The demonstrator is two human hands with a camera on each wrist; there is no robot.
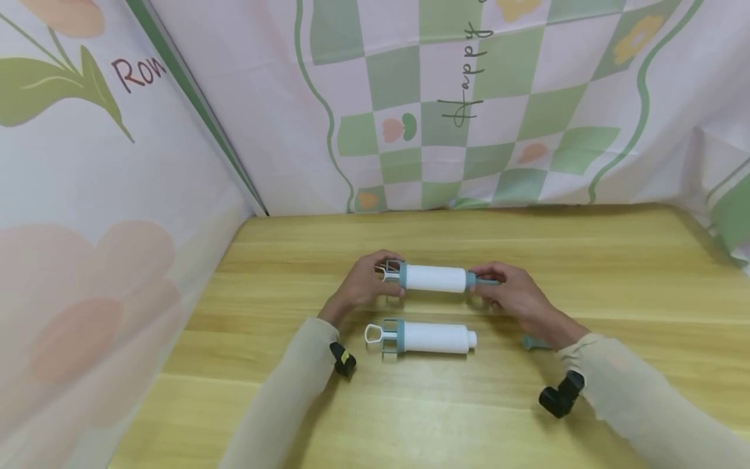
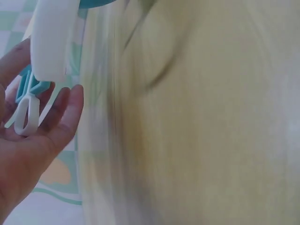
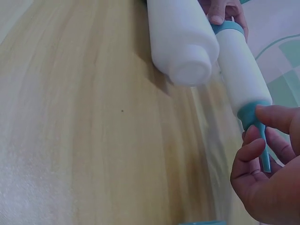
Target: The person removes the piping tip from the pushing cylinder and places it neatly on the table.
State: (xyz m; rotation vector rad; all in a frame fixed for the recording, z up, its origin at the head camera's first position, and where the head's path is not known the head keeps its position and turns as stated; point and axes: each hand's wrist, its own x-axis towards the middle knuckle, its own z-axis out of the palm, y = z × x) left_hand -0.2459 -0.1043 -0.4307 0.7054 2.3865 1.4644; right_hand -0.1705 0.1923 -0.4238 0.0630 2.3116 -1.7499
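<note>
A large white syringe (image 1: 436,278) with teal end pieces lies sideways between both hands, at the back of the other one. My left hand (image 1: 370,279) holds its teal collar end, with fingers and thumb about the frame and the white pull ring (image 2: 27,115). At the opposite end my right hand (image 1: 515,293) pinches the slim teal nozzle (image 3: 263,150), thumb on its wide base. Closer to me, a second white syringe (image 1: 436,337) rests on the table, its bare white tip (image 3: 191,65) pointing right and its ring handle left.
Another teal nozzle (image 1: 536,342) lies on the wooden table (image 1: 433,417), partly hidden by my right wrist. A patterned cloth (image 1: 445,98) hangs along the back edge, and another cloth (image 1: 117,215) along the left. Both wrists carry small black cameras.
</note>
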